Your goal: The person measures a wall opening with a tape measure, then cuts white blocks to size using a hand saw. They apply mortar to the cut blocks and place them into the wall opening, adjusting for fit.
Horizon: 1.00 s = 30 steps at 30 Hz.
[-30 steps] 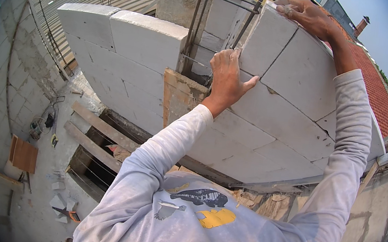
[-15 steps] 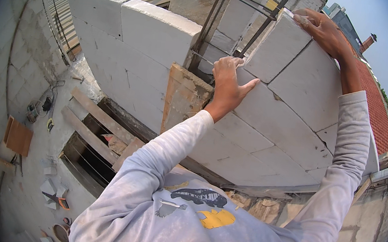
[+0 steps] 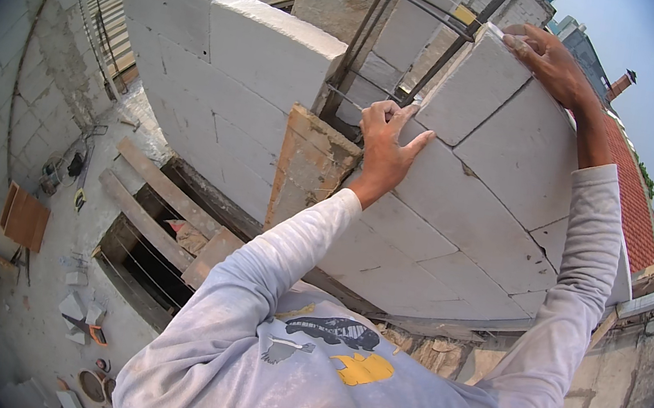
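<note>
A small white lightweight concrete block [image 3: 476, 91] stands at the upper end of the right-hand wall, beside a column's steel reinforcing bars [image 3: 451, 62]. My right hand [image 3: 550, 67] grips its top edge, fingers bent over the top. Lower down, my left hand [image 3: 388, 148] is hooked around the wall's end edge near the block's lower corner, thumb spread against the face of the white block below [image 3: 469, 191]. What the left fingertips touch behind that edge is hidden. A dark joint runs between the small block and the larger block [image 3: 526, 148] on its right.
Another white block wall [image 3: 219, 82] rises to the left, with a rough board [image 3: 312, 161] at the gap. Planks [image 3: 147, 218] cross a floor opening [image 3: 140, 258]. A handsaw [image 3: 91, 331], block scraps and a bucket [image 3: 92, 384] lie on the floor at left.
The view has shifted slightly. My left fingers look a little more curled at the wall's edge; the right hand keeps its place on top of the small block.
</note>
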### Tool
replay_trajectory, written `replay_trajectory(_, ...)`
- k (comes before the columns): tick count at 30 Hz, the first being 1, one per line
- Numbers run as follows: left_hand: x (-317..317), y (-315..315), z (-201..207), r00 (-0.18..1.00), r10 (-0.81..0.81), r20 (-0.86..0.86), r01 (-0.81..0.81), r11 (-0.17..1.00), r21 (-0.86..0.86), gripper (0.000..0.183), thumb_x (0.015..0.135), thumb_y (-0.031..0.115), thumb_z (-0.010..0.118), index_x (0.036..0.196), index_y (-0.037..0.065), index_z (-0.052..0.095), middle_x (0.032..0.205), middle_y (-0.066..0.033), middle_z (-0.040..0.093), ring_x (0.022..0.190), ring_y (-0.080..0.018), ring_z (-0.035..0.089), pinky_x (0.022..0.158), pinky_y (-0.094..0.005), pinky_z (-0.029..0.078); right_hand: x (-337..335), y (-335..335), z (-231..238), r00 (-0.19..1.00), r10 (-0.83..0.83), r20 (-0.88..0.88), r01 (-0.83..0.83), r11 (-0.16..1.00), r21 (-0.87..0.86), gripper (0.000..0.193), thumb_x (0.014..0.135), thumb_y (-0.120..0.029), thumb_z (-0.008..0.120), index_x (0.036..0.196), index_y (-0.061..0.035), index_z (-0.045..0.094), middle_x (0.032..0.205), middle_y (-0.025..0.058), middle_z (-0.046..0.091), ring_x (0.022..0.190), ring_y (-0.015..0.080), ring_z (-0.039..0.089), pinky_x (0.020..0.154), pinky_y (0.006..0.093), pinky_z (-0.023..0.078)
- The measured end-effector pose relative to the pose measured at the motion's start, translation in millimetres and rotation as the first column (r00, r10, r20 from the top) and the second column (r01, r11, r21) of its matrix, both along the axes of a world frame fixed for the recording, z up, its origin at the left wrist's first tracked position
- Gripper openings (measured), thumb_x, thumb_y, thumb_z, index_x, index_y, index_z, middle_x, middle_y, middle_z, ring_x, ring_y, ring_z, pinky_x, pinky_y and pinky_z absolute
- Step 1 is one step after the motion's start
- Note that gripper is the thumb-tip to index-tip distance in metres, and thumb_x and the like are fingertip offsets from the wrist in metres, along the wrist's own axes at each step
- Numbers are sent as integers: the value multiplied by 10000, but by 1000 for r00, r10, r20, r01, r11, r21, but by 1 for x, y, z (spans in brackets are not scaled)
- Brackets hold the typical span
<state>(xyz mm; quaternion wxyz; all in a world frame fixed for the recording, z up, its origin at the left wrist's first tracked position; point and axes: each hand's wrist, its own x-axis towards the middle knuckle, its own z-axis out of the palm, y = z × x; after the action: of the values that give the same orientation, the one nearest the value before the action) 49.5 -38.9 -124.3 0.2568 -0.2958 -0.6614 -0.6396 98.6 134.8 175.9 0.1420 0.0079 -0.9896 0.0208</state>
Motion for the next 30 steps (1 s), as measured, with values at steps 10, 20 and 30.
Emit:
replay_trajectory(10,-2,5,-3,1000,11,-29,-11,1000,0,544,857,311,859,1306,48,701,1129,-91,481,1094,-286,435,999,-431,366,0,5,-9,994,59,-93,-52,996,69,624,989,-610,601,1347,-103,664,1205,208,722,1112,343,698,957,458,556)
replay_trajectory(20,-6,9,-7,992,67,-106,-70,997,-23,535,858,335,861,1297,70,708,1111,-86,473,1077,-276,438,966,-427,371,0,16,0,996,-64,60,57,991,119,759,982,-731,508,1476,-161,588,1386,192,655,1304,364,613,1107,515,485)
replay_trajectory(30,-4,11,-3,976,166,-137,-178,981,-76,530,875,410,831,1284,93,716,1090,-71,472,1066,-264,434,972,-439,328,-17,33,4,995,-70,65,59,986,159,800,929,-727,593,1483,-150,599,1426,154,646,1292,344,624,1115,480,486)
